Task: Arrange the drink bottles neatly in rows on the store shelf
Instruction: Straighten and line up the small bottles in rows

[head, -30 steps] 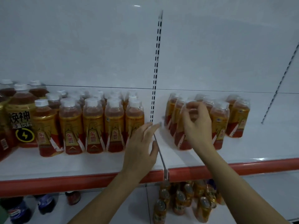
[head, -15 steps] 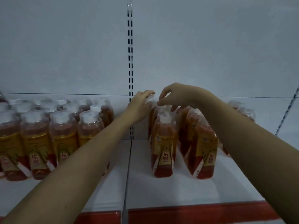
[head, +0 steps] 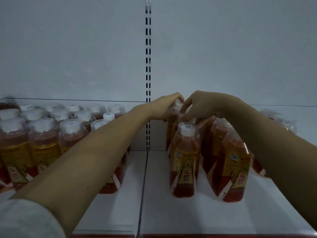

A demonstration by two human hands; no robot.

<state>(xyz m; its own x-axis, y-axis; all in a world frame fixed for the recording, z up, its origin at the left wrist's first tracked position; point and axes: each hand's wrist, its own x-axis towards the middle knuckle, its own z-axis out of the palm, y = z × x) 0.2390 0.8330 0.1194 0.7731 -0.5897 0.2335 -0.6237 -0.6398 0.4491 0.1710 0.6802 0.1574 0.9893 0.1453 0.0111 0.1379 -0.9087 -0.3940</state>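
Both hands reach to the back of the right shelf [head: 188, 213]: the left hand [head: 167, 107] and right hand [head: 199, 105] each pinch a rear bottle cap with curled fingers. They probably straighten the back bottles [head: 175, 114] behind the front bottle [head: 184, 160].

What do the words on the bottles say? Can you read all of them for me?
"东鹏" on the label of the front bottle, in red characters; the small print under it is too blurred to read.
"东鹏" on the label of the tilted bottle to its right, running down the slanted label.
Labels on the left group of bottles: partly hidden and too blurred to read.
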